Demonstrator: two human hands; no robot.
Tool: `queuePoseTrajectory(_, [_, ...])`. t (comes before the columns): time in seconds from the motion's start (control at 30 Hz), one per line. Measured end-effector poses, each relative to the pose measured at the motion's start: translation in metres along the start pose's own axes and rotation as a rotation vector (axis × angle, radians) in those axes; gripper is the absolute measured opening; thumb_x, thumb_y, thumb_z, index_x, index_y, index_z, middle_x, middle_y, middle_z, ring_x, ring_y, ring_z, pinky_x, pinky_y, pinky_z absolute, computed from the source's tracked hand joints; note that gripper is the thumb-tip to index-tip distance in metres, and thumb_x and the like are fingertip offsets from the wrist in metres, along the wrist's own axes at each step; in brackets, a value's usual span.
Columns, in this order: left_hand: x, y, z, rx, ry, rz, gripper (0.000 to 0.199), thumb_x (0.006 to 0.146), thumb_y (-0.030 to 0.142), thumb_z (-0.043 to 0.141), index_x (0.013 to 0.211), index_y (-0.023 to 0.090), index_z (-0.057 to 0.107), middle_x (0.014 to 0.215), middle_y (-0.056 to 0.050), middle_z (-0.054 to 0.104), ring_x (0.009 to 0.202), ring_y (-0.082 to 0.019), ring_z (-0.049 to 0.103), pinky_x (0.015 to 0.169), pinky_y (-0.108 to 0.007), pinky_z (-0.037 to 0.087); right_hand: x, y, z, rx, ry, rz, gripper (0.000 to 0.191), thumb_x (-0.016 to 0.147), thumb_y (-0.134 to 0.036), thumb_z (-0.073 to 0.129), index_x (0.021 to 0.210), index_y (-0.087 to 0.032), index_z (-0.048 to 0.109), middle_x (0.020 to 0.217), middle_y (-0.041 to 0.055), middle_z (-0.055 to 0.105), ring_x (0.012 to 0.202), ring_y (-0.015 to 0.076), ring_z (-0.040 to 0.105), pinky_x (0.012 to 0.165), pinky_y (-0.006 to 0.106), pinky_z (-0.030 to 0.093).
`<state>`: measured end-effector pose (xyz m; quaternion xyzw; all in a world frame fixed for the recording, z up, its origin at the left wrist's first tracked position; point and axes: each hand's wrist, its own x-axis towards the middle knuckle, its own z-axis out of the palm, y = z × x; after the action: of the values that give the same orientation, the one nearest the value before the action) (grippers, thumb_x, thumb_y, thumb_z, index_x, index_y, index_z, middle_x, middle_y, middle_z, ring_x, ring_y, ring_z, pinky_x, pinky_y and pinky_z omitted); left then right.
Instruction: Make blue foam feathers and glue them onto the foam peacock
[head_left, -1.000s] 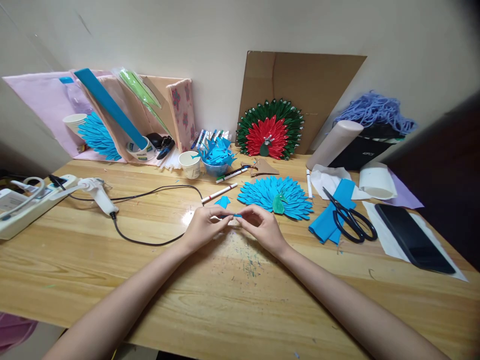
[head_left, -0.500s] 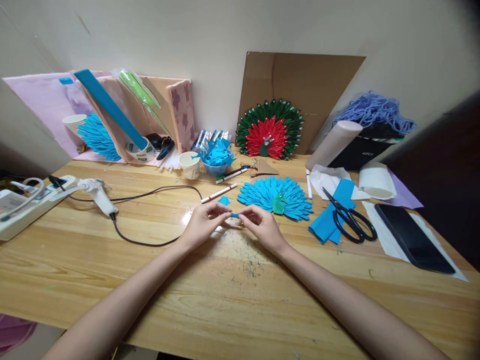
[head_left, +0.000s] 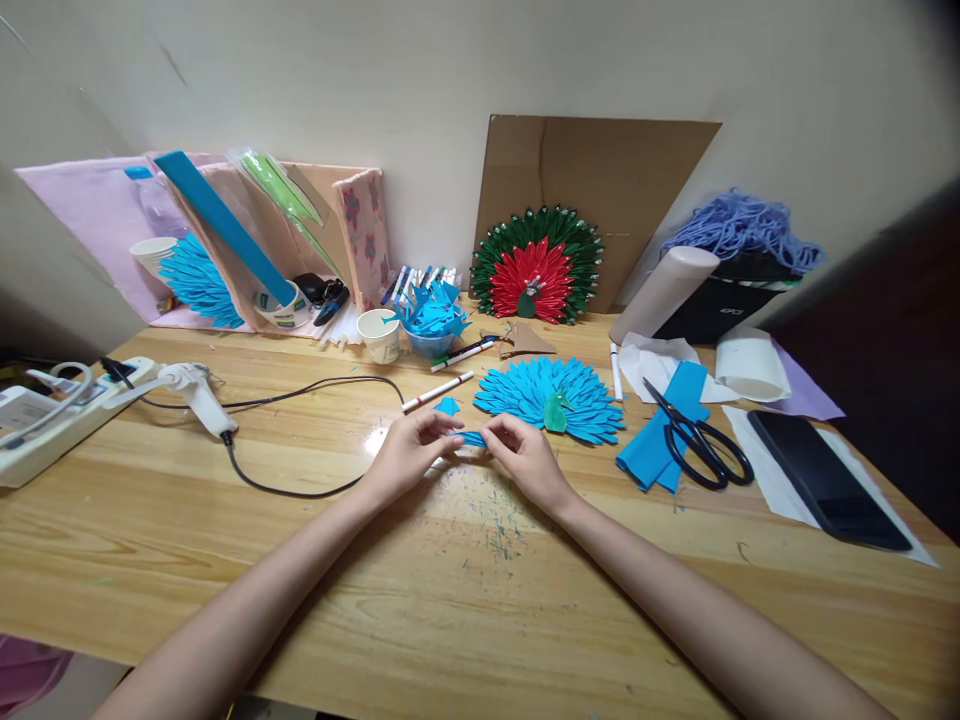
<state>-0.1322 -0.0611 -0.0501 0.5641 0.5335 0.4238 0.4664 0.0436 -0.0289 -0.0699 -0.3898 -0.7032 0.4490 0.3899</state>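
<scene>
Between my hands is a small folded strip of blue paper (head_left: 472,438), pinched at both ends. My left hand (head_left: 411,452) has its fingertips closed on the left end, and my right hand (head_left: 525,458) grips the right end between thumb and fingers. Just behind the left fingers lies a small blue paper piece (head_left: 448,405). Beyond my right hand rests a blue paper peacock (head_left: 517,395) with layered feathers and a green body (head_left: 556,411). A blue bowl of cut blue pieces (head_left: 431,340) stands farther back beside a paper cup (head_left: 379,337).
A glue gun (head_left: 199,400) with a black cord lies at left, near a power strip (head_left: 82,430). Black-handled scissors (head_left: 701,440) lie on blue paper (head_left: 637,460) at right, beside a phone (head_left: 825,480). A red and green peacock (head_left: 534,275) leans on cardboard (head_left: 600,170).
My hands have moved slightly apart, so more of the blue strip shows between them. The camera view has shifted slightly.
</scene>
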Motion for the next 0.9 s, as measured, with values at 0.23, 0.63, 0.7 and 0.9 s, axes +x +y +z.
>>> queuePoseTrajectory(0.23, [0.002,0.000,-0.001,-0.079,-0.066,-0.093,0.023,0.068,0.029,0.065,0.082,0.010,0.067,0.077,-0.008,0.068,0.068,-0.015,0.061,0.065,-0.026,0.047,-0.001,-0.002,0.001,-0.039,0.034,-0.016,0.020,0.082,-0.033,0.050,0.072,-0.018,0.055,0.068,0.0000,0.055,0.063,0.0133,0.052,0.059,0.024,0.041])
queuePoseTrajectory(0.63, [-0.010,0.010,-0.026,-0.144,0.183,-0.153,0.030,0.066,0.040,0.064,0.074,0.011,0.066,0.070,-0.006,0.065,0.060,-0.015,0.060,0.056,-0.024,0.044,-0.004,-0.018,0.008,0.069,0.072,0.016,0.022,0.084,-0.037,0.046,0.084,-0.017,0.057,0.079,0.0036,0.060,0.072,0.0153,0.059,0.061,0.025,0.050])
queuePoseTrajectory(0.7, [-0.026,0.008,-0.049,-0.095,0.290,-0.134,0.029,0.065,0.040,0.066,0.072,0.012,0.067,0.067,-0.005,0.065,0.062,-0.015,0.059,0.057,-0.023,0.045,-0.003,-0.025,0.013,0.058,0.026,0.000,0.023,0.084,-0.037,0.045,0.083,-0.017,0.057,0.080,0.0038,0.060,0.073,0.0154,0.059,0.061,0.026,0.051])
queuePoseTrajectory(0.9, [-0.104,-0.021,-0.130,-0.056,0.644,-0.148,0.030,0.060,0.041,0.069,0.069,0.012,0.068,0.063,-0.006,0.066,0.061,-0.015,0.058,0.061,-0.024,0.047,0.032,-0.048,0.082,-0.001,-0.241,-0.031,0.023,0.083,-0.035,0.044,0.090,-0.017,0.056,0.085,0.0049,0.062,0.073,0.0161,0.061,0.063,0.028,0.050])
